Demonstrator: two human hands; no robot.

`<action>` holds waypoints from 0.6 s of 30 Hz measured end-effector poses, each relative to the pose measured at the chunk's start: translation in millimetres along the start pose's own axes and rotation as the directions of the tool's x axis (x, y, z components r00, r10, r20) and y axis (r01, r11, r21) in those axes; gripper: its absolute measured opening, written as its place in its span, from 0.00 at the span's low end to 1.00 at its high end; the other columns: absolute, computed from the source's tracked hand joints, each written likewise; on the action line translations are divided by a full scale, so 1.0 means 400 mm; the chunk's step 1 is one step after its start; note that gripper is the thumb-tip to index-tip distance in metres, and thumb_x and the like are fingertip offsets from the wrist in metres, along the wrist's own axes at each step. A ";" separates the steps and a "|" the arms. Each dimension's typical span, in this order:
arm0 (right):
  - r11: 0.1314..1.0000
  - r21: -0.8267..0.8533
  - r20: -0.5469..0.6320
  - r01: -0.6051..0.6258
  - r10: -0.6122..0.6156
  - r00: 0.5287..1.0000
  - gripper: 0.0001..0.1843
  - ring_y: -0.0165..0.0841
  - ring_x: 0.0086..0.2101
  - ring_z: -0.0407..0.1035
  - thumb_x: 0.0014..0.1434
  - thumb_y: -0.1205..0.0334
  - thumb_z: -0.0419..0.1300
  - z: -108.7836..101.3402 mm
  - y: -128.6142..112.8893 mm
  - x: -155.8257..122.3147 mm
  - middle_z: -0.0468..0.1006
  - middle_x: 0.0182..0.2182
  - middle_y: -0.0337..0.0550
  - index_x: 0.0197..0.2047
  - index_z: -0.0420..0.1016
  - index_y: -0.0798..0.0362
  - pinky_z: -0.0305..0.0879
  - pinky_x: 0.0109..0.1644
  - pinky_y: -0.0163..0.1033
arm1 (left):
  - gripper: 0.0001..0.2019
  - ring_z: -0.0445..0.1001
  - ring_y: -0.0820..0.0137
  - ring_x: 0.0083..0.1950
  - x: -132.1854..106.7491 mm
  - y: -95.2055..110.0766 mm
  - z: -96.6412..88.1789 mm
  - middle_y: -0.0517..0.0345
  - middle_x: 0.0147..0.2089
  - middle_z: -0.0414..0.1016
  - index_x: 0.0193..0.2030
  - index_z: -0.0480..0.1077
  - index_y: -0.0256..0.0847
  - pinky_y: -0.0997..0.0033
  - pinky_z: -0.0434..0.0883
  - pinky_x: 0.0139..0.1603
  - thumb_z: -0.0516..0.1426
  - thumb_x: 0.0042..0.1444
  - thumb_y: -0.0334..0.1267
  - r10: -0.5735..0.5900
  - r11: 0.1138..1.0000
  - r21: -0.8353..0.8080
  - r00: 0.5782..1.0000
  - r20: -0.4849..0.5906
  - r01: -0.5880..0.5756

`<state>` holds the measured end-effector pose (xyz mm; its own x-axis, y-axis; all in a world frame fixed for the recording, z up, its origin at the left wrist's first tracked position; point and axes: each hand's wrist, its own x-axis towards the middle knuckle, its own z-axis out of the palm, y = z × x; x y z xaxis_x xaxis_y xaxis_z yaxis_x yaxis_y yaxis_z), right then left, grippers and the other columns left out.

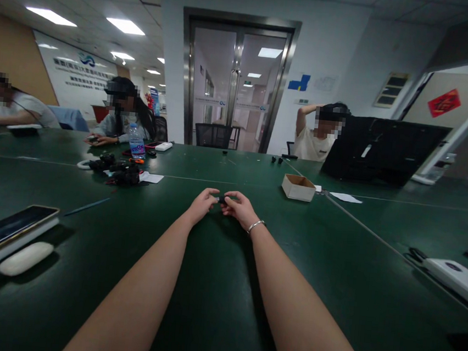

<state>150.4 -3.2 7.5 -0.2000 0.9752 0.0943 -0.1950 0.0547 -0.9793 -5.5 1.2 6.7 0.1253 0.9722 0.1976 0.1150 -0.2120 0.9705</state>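
Note:
My arms stretch forward over the green table (209, 305). My right hand (239, 209), with a silver bangle at its wrist, pinches a small black piece (221, 200) between thumb and fingers. That piece has a pale, metallic-looking end on its left side; it is too small to name its kind. At this pale end is my left hand (203, 205), its thumb and forefinger closed in on it from the left. Both hands are just above the tabletop, close together, fingertips a little apart. The curled fingers hide part of the piece.
A small open box (299, 188) stands to the right, near a black monitor (385, 151). To the left lie a heap of black parts (120, 171), a bottle (136, 143), a thin blue stick (87, 206), a phone (9, 228) and a white oval case (26, 258). Several people sit across the table.

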 end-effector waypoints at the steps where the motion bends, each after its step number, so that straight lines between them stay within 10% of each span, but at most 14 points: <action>1: 1.000 -0.001 -0.001 -0.001 0.001 1.000 0.10 0.26 0.22 0.70 0.53 0.65 0.63 0.000 0.000 0.000 0.74 0.22 0.38 0.38 0.68 0.54 0.72 0.25 0.31 | 0.15 0.62 0.75 0.23 0.001 -0.001 0.000 0.61 0.25 0.65 0.45 0.67 0.37 0.78 0.58 0.22 0.52 0.52 0.40 -0.011 1.000 0.001 1.000 0.005 0.011; 18: 1.000 -0.027 -0.023 -0.006 0.006 1.000 0.09 0.26 0.22 0.69 0.54 0.67 0.61 0.001 -0.002 -0.001 0.73 0.22 0.37 0.39 0.67 0.54 0.71 0.25 0.30 | 0.14 0.64 0.75 0.26 -0.004 0.009 0.003 0.59 0.27 0.66 0.46 0.67 0.35 0.76 0.61 0.26 0.50 0.55 0.38 0.002 0.999 0.034 1.000 0.005 -0.002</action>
<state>150.1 -4.0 8.3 -0.1791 0.9802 0.0844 -0.1681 0.0540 -0.9843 -4.0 -1.3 9.5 0.1306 0.9713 0.1988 0.1481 -0.2174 0.9648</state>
